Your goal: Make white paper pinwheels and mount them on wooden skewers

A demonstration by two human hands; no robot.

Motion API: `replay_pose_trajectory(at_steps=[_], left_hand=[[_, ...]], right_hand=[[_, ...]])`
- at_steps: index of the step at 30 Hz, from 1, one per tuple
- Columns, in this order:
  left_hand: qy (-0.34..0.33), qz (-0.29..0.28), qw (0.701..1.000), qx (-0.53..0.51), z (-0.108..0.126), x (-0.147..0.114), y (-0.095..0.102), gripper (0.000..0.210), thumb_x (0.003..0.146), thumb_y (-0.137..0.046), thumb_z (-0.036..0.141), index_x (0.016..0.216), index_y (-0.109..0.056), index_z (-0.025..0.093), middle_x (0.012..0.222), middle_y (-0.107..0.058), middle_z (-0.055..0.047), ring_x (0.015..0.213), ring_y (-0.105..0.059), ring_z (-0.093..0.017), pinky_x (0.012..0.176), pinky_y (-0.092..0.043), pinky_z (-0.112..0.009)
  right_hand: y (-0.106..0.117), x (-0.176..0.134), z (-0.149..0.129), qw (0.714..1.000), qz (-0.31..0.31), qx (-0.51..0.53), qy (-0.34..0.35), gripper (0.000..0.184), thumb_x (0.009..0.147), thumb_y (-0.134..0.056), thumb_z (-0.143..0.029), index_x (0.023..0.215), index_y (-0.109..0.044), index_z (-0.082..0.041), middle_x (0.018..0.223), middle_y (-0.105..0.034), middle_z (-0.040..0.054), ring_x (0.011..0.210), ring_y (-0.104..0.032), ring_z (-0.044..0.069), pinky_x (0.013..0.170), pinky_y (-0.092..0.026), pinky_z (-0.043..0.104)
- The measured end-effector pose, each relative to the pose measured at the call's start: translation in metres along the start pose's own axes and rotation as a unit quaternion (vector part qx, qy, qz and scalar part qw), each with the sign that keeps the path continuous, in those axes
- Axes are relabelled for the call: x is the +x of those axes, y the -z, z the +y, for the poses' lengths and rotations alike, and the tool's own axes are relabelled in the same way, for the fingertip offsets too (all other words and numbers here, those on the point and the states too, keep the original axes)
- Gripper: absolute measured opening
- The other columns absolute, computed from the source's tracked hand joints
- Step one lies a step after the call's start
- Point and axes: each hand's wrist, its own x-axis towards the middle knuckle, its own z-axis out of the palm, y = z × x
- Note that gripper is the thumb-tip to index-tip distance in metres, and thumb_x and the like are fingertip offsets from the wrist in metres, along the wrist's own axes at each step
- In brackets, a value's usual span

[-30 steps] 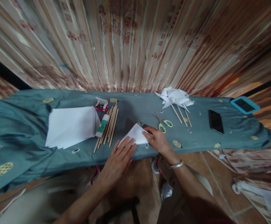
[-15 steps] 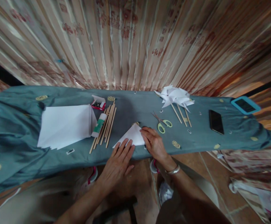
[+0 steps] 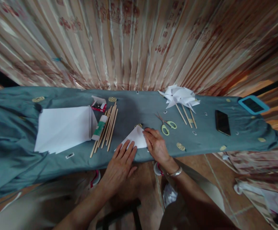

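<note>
Paper, white and triangular in outline, lies on the blue-green tablecloth near the edge closest to me. My left hand rests flat on its lower left part, fingers stretched and slightly apart. My right hand is at its right edge, fingers bent and close together; whether they pinch the sheet or only press it, I cannot tell. Just beyond that hand lie scissors, blades a little parted. To my left are wooden sticks with a green-and-white glue stick against them, then a stack of white sheets. Behind the glue stick stands a small red box, its flap up, holding small dark, shiny pieces too tiny to make out. White pinwheels overlap at the back right, their blades hiding the stick tops. Further right are a dark-screened phone and a blue-framed device, its screen unreadable. My fingers cover part of the triangle, and the tablecloth runs out of view on the left
</note>
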Motion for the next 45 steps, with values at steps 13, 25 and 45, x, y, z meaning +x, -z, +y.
replay_pose_trajectory(at_steps=[13,25,45], left_hand=[[0.013,-0.028,0.999,0.016,0.002,0.003,0.004,0.054,0.089,-0.051,0.032,0.137,-0.043,0.009,0.147,-0.042,-0.016,0.138,-0.034,-0.032,0.112,-0.030,-0.049],[0.019,-0.047,0.999,0.017,0.003,0.003,0.004,0.057,0.088,-0.054,0.037,0.137,-0.044,0.009,0.148,-0.039,-0.017,0.139,-0.032,-0.032,0.113,-0.028,-0.049],[0.014,-0.009,1.000,0.021,0.001,0.004,-0.002,0.058,0.086,-0.055,0.038,0.134,-0.047,0.008,0.145,-0.044,-0.017,0.137,-0.034,-0.032,0.113,-0.027,-0.048]], right_hand=[[-0.002,0.002,0.000,0.998,0.021,-0.054,0.020,0.031,0.094,-0.042,-0.018,0.112,-0.067,-0.017,0.117,-0.064,0.0124,0.104,-0.058,0.024,0.094,-0.049,0.039],[0.001,0.000,-0.002,0.994,0.008,-0.101,0.040,0.031,0.096,-0.040,-0.023,0.114,-0.064,-0.014,0.120,-0.062,0.0148,0.108,-0.055,0.026,0.093,-0.047,0.041],[0.021,-0.036,0.022,0.980,0.030,-0.190,-0.053,0.049,0.097,-0.039,-0.039,0.137,-0.044,-0.012,0.142,-0.044,0.0206,0.133,-0.039,0.030,0.102,-0.037,0.047]])
